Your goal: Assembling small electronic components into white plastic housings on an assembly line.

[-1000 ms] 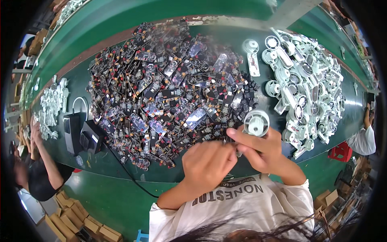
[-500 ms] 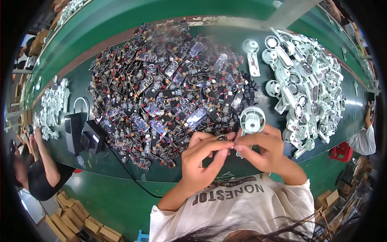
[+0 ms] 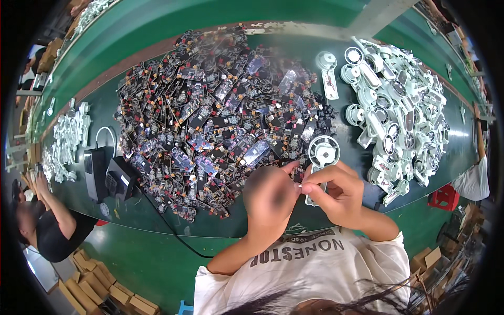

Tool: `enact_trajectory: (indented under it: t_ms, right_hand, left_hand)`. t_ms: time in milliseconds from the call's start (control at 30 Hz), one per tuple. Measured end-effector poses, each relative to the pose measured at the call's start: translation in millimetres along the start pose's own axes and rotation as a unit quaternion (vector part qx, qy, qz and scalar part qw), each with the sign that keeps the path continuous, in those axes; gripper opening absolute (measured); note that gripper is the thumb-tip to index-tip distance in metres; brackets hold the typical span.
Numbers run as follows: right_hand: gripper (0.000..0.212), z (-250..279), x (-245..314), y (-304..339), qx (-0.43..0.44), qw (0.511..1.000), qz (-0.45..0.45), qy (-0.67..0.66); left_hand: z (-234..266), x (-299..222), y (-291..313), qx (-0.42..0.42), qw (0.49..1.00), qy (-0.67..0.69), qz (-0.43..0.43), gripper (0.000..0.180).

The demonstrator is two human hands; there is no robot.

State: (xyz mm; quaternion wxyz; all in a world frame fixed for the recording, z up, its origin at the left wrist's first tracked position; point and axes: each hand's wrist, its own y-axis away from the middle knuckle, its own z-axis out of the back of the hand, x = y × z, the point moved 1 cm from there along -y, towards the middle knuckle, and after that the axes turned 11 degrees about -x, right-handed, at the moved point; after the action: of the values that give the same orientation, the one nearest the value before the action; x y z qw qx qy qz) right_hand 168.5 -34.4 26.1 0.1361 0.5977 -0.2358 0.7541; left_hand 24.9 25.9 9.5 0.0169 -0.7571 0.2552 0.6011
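My left hand (image 3: 269, 202) is raised at the table's near edge, its back turned up. A grey smear covers most of its fingers, which look bent inward; what they hold is hidden. Against its fingertips, my right hand (image 3: 340, 195) is closed in a pinch on a small white piece (image 3: 300, 187), too small to name. A white handheld fan housing (image 3: 324, 150) with a round, spoked head lies just beyond my right hand. Its handle runs beneath my right fingers and is partly covered. Small dark circuit boards (image 3: 220, 123) lie in a wide heap beyond my left hand.
White fan housings (image 3: 394, 115) are piled at the right, with one separate housing (image 3: 328, 76) lying beside them. Black box-shaped devices (image 3: 121, 177) with a cable stand at the left. Another person (image 3: 55, 220) works at the far left; a red stool (image 3: 443, 197) stands at the right.
My left hand has turned over, its back now up. My right hand has shifted slightly, showing the white piece in its pinch. The fan's head has turned and moved slightly left.
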Motion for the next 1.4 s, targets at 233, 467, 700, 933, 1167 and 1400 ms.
enact_trajectory:
  t_ms: [233, 467, 700, 933, 1167, 1400]
  right_hand:
    - [0.01, 2, 5, -2, 0.012, 0.995, 0.073, 0.06]
    - [0.01, 2, 9, -3, 0.004, 0.993, 0.086, 0.081]
    - [0.01, -1, 11, -2, -0.013, 0.991, 0.089, 0.103]
    - [0.009, -6, 9, 3, -0.06, 0.994, 0.042, 0.083]
    - [0.009, -8, 12, 5, -0.082, 0.991, 0.062, 0.083]
    - [0.013, -13, 14, 8, -0.091, 0.98, 0.126, 0.127]
  left_hand:
    - [5, 2, 7, -0.062, 0.973, -0.151, -0.165, 0.013]
    - [0, -6, 6, -0.072, 0.935, -0.256, -0.233, 0.016]
    - [-1, -3, 5, -0.091, 0.92, -0.276, -0.262, 0.015]
    - [-6, -5, 3, -0.093, 0.887, -0.296, -0.343, 0.017]
    - [-4, -4, 4, -0.08, 0.88, -0.286, -0.37, 0.019]
    - [-8, -7, 3, -0.097, 0.851, -0.306, -0.415, 0.018]
